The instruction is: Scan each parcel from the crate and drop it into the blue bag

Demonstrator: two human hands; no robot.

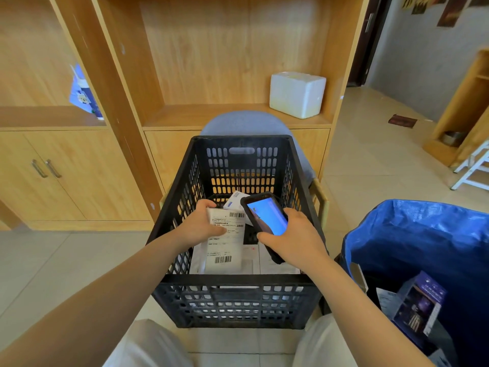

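Black crate (pixel 238 280), centre frame, standing on the floor between the person's knees. Blue bag (pixel 412 234) at lower right, mouth open, a dark printed box (pixel 418 308) already lying inside.

Left hand (pixel 202 223) grasps a white parcel (pixel 225 245) inside the crate, thumb pressed flat across its shipping label, fingers curled round the far top edge. Two barcodes visible on the label, one near the top, one near the bottom. Right hand (pixel 293 242) clenched round a black handheld scanner (pixel 266 218), screen lit blue, its head angled toward the parcel's upper barcode. Scanner and parcel close; touching or not, cannot tell.

More white parcels beneath and beside, plus a small white-and-blue box (pixel 235 201) toward the crate's far side.

Handling, by judgement: parcel looks like a flat poly mailer. Light, soft, likely to sag and somewhat slick. Best held at an edge or corner, thumb on top, keeping the label flat and unwrinkled for the read. Not obviously fragile; a short drop into the bag should do no harm.

White foam box (pixel 297 94) on the shelf behind, upper centre-right.
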